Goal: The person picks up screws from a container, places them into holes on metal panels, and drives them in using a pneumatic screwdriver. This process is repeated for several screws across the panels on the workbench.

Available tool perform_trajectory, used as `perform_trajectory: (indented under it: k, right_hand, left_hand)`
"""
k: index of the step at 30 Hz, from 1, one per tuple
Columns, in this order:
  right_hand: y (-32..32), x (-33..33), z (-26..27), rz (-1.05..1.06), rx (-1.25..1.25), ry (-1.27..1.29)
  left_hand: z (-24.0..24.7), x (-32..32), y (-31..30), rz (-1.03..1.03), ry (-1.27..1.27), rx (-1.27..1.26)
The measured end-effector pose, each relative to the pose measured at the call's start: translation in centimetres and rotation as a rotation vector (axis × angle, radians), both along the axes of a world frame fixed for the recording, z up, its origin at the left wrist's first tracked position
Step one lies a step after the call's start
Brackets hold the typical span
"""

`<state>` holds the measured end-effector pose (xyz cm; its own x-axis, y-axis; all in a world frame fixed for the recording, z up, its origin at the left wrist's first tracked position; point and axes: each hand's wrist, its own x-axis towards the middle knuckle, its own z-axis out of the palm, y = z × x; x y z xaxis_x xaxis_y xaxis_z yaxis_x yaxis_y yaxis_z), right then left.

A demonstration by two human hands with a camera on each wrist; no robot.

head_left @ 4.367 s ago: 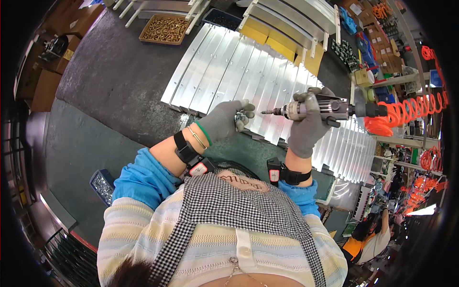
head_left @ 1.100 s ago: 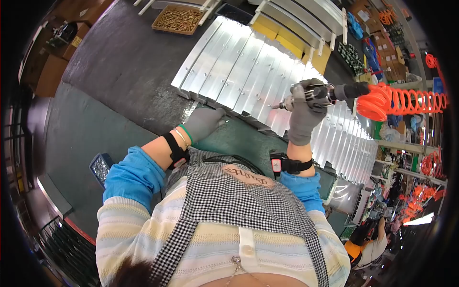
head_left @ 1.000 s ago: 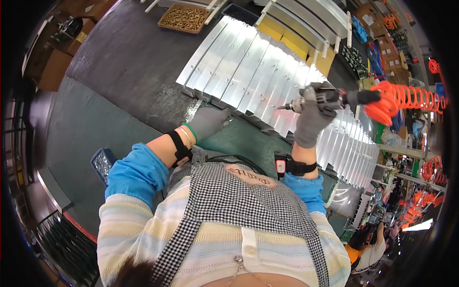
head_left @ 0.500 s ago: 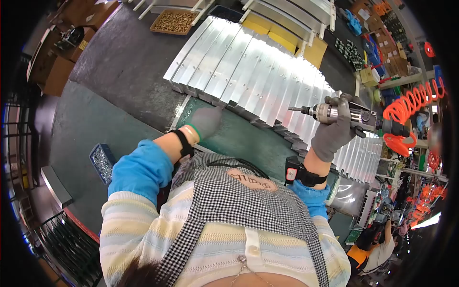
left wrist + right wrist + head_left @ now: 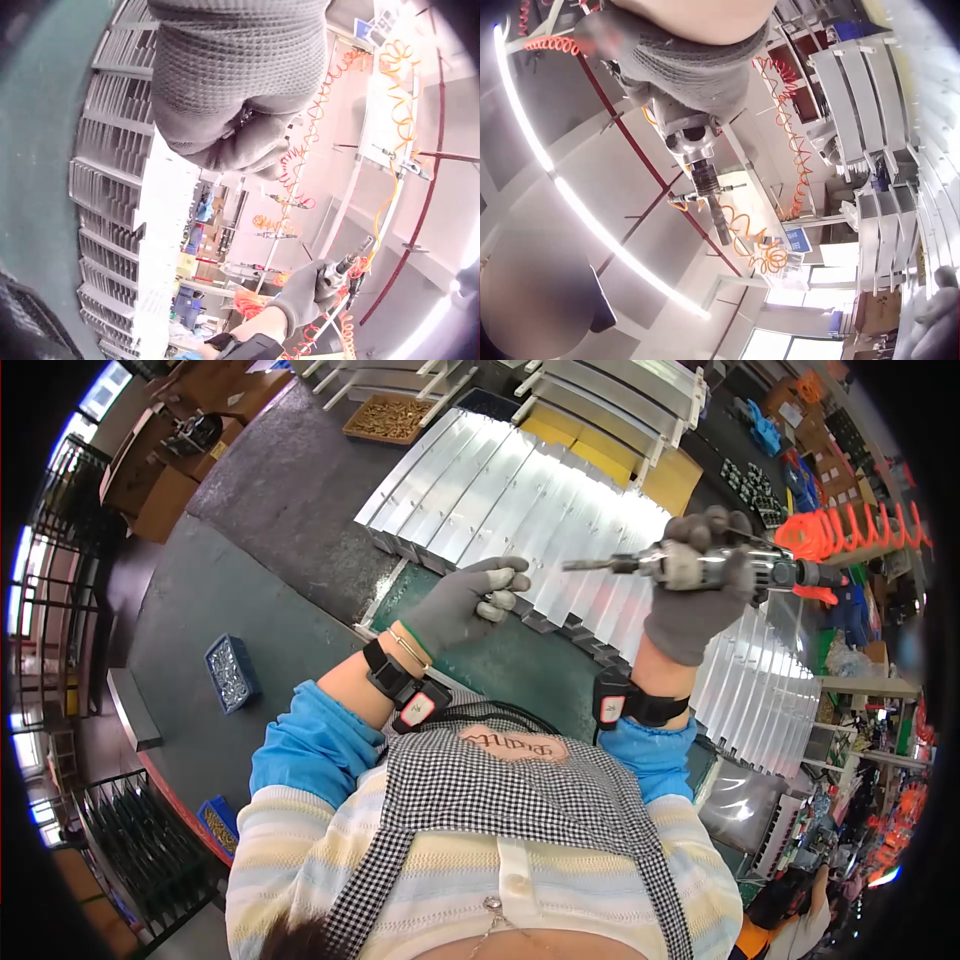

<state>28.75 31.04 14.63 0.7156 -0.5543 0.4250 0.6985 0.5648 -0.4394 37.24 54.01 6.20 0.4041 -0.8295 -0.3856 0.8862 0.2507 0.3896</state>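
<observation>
My gloved right hand [image 5: 690, 625] grips an air screwdriver [image 5: 775, 570] held level, its long bit pointing left over the row of metal strips [image 5: 480, 485]. In the right wrist view the screwdriver's chuck and bit [image 5: 705, 180] stick out past the glove. My gloved left hand [image 5: 460, 605] is raised at the strips' near edge, fingers curled and thumb against them, with the bit's tip a little to its right. Small shiny metal pieces [image 5: 244, 116] show between the curled fingers in the left wrist view; most of what lies in the palm is hidden.
A blue tray of small metal parts [image 5: 251, 680] lies on the green bench mat [image 5: 280, 620] at left. At the back stands a brown tray of brass-coloured pieces [image 5: 378, 438], beside racked metal panels [image 5: 620, 395]. An orange coiled hose [image 5: 850, 532] hangs at right.
The left hand was low by the strips' near edge with its back upward; it has risen and turned, showing curled fingers. The screwdriver has moved left and farther out, its bit now nearer that hand.
</observation>
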Motion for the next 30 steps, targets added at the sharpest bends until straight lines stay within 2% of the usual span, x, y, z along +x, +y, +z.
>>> perform_trajectory:
  k: [4,5,9,16,19,22,25,27,29,30]
  right_hand:
    - [4.4,0.2,-0.1,-0.197,-0.178,0.259]
    - [4.6,0.4,-0.9,-0.211,-0.287,0.234]
    - [5.9,0.8,-1.5,-0.220,-0.258,0.241]
    - [6.7,1.0,-1.4,-0.377,-0.238,0.325]
    - [7.3,1.2,-0.8,-0.393,-0.179,0.389]
    - [7.2,1.9,-1.4,-0.520,-0.167,0.449]
    - [7.1,2.4,-1.7,-0.611,-0.301,0.512]
    - [6.3,2.7,-2.7,-0.655,-0.408,0.523]
    - [6.3,2.5,-3.3,-0.605,-0.344,0.548]
    - [6.5,2.8,-3.4,-0.577,-0.309,0.555]
  left_hand:
    - [0.0,-0.6,-0.8,0.072,0.061,0.132]
    - [-0.3,-0.6,-1.1,0.060,0.068,0.128]
    - [-0.8,0.1,-1.8,0.002,0.072,0.135]
    - [-1.7,1.1,-2.8,-0.107,0.039,0.177]
    - [-2.1,1.8,-2.5,-0.220,-0.049,0.144]
    - [-2.9,2.5,-2.4,-0.295,-0.130,0.103]
    - [-3.4,3.2,-3.0,-0.327,-0.035,0.178]
    - [-3.2,4.0,-2.9,-0.289,0.164,0.159]
    - [-3.3,4.7,-2.4,-0.255,0.320,0.137]
    - [-3.3,4.9,-2.2,-0.266,0.287,0.134]
